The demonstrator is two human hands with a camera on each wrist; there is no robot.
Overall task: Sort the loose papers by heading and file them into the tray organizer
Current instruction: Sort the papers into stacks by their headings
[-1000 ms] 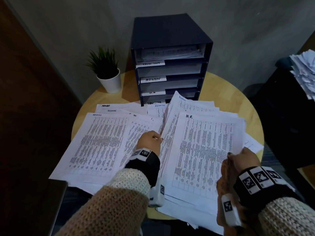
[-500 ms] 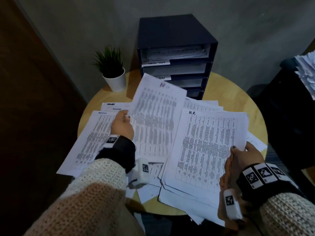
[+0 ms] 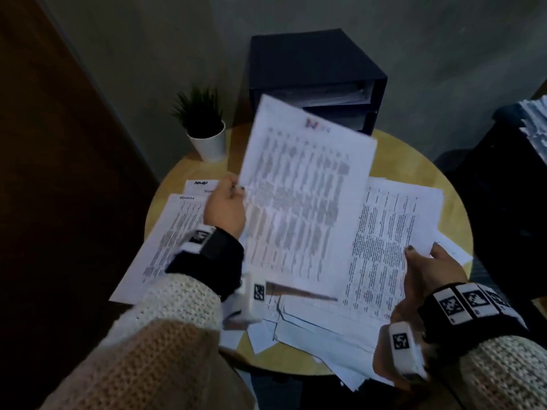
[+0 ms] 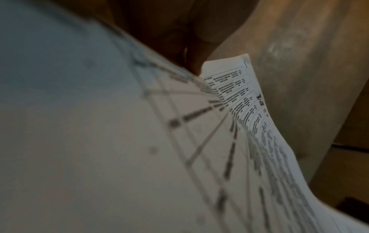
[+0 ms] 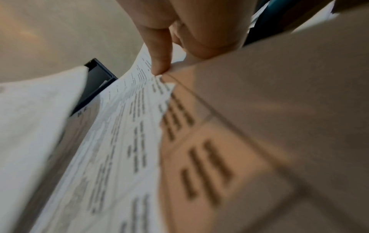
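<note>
Left hand [image 3: 226, 207] pinched one raised sheet [image 3: 302, 196] at frame centre, likely for reading its heading; right hand [image 3: 426, 270] pinched the stack [image 3: 384, 247] at its right edge, steadying it.

A short hand-written word was seen at the top of two sheets [image 3: 177, 229] lying on the left side of the table. It looked like "ADMIN", but the letters were too smeared to be sure. A red and blue mark was seen at the top of the lifted sheet [image 3: 302, 184], and it could not be read. Rows of small print were seen on all the papers, too blurred to be read. Black and white square codes were seen on the wrist bands [image 3: 461, 303].
</note>
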